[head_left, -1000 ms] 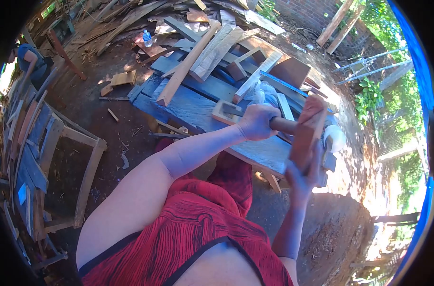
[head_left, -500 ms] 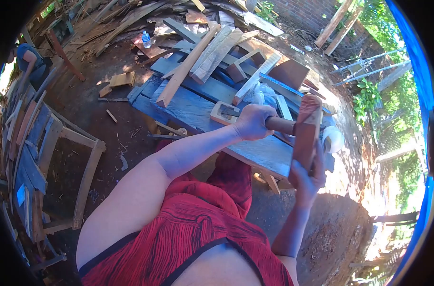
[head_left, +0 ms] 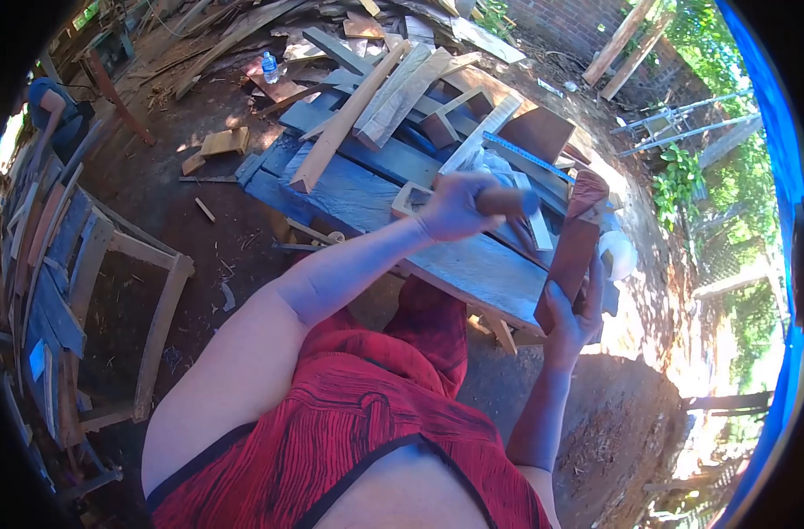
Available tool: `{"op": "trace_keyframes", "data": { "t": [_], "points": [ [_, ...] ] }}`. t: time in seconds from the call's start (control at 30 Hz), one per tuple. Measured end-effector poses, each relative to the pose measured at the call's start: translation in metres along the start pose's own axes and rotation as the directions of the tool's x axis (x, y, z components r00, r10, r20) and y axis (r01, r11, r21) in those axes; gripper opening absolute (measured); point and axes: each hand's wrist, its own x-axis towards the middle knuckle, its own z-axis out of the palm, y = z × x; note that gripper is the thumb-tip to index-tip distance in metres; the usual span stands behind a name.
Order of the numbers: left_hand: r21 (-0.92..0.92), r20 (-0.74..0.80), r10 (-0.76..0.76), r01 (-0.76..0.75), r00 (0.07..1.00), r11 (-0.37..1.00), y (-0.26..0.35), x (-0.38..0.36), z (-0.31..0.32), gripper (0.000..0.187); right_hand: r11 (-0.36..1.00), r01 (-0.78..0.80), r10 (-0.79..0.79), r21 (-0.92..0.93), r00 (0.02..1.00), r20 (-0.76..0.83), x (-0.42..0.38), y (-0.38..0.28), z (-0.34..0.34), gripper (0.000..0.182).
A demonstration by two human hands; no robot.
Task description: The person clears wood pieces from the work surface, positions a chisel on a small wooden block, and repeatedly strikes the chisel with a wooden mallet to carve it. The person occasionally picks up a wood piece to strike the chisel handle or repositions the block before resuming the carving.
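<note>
A reddish-brown wooden block [head_left: 576,251] is gripped upright in the closed left hand [head_left: 571,317] over the blue plank desk [head_left: 366,198] while a brown round handle [head_left: 501,203] is clenched by the right hand [head_left: 455,207], so the left fingers [head_left: 593,282] could be struck by a mistimed blow.

Two bare hands work at the bench: the left hand [head_left: 455,207] grips one round wooden handle [head_left: 504,202], and the right hand [head_left: 571,317] holds one reddish wood block [head_left: 573,251]. One small wooden frame [head_left: 408,200] lies on the single blue-grey bench [head_left: 366,198]. One water bottle [head_left: 269,67] stands far left. One other person [head_left: 56,115] is at far left.
</note>
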Motion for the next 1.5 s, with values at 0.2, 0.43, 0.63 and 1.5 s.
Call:
{"op": "trace_keyframes", "data": {
  "t": [0.2, 0.43, 0.63, 1.5],
  "points": [
    [-0.504, -0.244, -0.279, 0.124, 0.929, 0.855, -0.016, 0.014, -0.074, 0.014, 0.973, -0.228, 0.228, -0.028, 0.941, 0.248, -0.025, 0.046, 0.028, 0.069],
    [-0.736, -0.431, -0.470, 0.002, 0.770, 0.677, -0.044, 0.007, -0.119, 0.018, 0.942, -0.321, 0.335, -0.097, 0.883, 0.329, -0.041, 0.086, 0.060, 0.069],
    [-0.776, -0.435, -0.463, -0.062, 0.772, 0.628, -0.049, 0.008, -0.111, 0.017, 0.925, -0.370, 0.379, -0.091, 0.867, 0.323, -0.040, 0.090, 0.061, 0.069],
    [-0.575, -0.319, -0.357, 0.120, 0.878, 0.809, -0.024, 0.009, -0.098, 0.013, 0.914, 0.404, -0.348, -0.045, 0.834, 0.427, 0.103, -0.160, 0.161, 0.067]
  ]
}}
